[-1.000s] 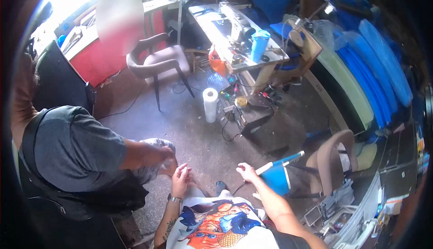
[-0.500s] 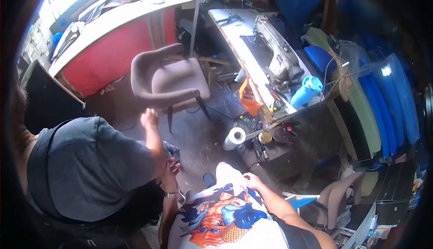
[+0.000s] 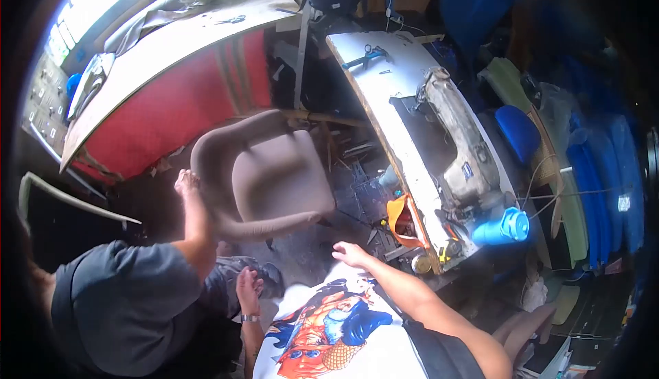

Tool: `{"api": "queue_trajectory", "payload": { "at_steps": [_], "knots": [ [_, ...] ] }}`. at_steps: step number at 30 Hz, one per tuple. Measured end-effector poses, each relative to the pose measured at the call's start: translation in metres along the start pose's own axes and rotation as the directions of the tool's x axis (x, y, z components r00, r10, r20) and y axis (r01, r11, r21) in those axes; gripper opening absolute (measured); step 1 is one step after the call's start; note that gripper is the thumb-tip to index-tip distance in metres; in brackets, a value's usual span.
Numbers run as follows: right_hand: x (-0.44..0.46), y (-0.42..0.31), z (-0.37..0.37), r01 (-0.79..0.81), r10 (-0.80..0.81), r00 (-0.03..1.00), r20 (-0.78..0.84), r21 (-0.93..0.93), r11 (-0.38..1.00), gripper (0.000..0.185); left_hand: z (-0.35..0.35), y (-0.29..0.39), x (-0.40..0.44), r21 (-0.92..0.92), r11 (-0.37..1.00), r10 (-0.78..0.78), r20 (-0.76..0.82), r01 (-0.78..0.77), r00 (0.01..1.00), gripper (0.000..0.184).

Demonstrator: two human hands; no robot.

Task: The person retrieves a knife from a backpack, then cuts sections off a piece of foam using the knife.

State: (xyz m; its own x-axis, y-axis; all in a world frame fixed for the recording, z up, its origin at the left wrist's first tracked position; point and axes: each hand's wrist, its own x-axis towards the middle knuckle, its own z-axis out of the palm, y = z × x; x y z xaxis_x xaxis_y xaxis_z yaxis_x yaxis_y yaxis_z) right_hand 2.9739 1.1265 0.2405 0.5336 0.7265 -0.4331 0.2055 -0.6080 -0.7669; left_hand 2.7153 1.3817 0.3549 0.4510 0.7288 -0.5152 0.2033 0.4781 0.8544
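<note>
Chair [image 3: 274, 180] between bench [image 3: 171, 53] and table [image 3: 379, 98]

The chair stands ahead of you, far side close to the bench's red front. Your left hand [image 3: 249, 290] is raised at near left, fingers loosely bent and partly open, nothing visible in it. Your right hand [image 3: 351, 254] reaches forward, fingers part-curled; you cannot tell whether it holds anything. A narrow strip of floor [image 3: 296, 245] lies open between the chair's near edge and you. Clutter crowds the gap to its right. There, an orange pouch [image 3: 405, 221] sits at the table's left edge; a bottle [image 3: 504, 227] lies near the near end, beside a sewing machine [image 3: 467, 142]. At left, a person [image 3: 130, 303] extends a hand [image 3: 187, 183] just beside the chair.
</note>
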Motion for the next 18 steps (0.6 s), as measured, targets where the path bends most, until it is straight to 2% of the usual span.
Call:
{"api": "queue_trajectory", "payload": {
  "at_steps": [2,3,4,6,8,10,12,13,16,17,18],
  "knots": [
    [0.040,-0.045,-0.038,-0.040,0.041,0.998,0.040,-0.009,0.999,0.044,0.024,-0.002,0.034,0.161,0.986,0.024,0.074,-0.036,0.997,0.036],
    [0.051,-0.075,-0.061,-0.063,0.063,0.998,0.017,-0.028,0.998,0.045,0.037,-0.004,0.055,0.247,0.946,0.204,0.050,-0.210,0.978,0.034],
    [0.072,-0.081,-0.073,-0.085,0.085,0.996,-0.019,0.020,0.996,0.044,0.047,0.006,0.075,0.419,0.846,0.328,0.078,-0.330,0.941,0.034],
    [0.104,-0.093,-0.101,-0.086,0.089,0.991,-0.096,0.032,0.996,0.043,0.065,0.028,0.114,0.693,0.518,0.534,0.196,-0.501,0.823,0.034],
    [0.126,-0.087,-0.131,0.053,-0.065,0.979,-0.194,-0.066,0.996,0.043,0.077,0.055,0.149,0.730,0.452,0.494,0.274,-0.513,0.825,0.038],
    [0.133,-0.094,-0.162,-0.157,0.158,0.947,-0.280,0.028,0.987,0.041,0.071,0.064,0.189,0.843,0.328,0.357,0.307,-0.427,0.882,0.041],
    [0.140,-0.072,-0.181,-0.172,0.223,0.897,-0.382,0.163,0.972,0.040,0.055,0.066,0.225,0.915,0.198,0.326,0.278,-0.352,0.904,0.041],
    [0.142,-0.066,-0.192,-0.208,0.249,0.877,-0.411,0.143,0.968,0.041,0.049,0.062,0.235,0.942,0.138,0.306,0.253,-0.305,0.918,0.042],
    [0.139,-0.042,-0.198,-0.257,0.296,0.838,-0.459,0.147,0.955,0.042,0.021,0.058,0.251,0.901,-0.160,0.143,0.426,-0.404,0.893,0.039],
    [0.143,-0.035,-0.195,-0.324,0.412,0.809,-0.420,0.267,0.908,0.043,0.020,0.058,0.252,0.894,-0.173,0.118,0.435,-0.413,0.893,0.035],
    [0.145,-0.028,-0.190,-0.344,0.451,0.794,-0.407,0.309,0.886,0.042,0.017,0.051,0.256,0.903,-0.108,0.128,0.428,-0.416,0.895,0.036]
  ]
}}
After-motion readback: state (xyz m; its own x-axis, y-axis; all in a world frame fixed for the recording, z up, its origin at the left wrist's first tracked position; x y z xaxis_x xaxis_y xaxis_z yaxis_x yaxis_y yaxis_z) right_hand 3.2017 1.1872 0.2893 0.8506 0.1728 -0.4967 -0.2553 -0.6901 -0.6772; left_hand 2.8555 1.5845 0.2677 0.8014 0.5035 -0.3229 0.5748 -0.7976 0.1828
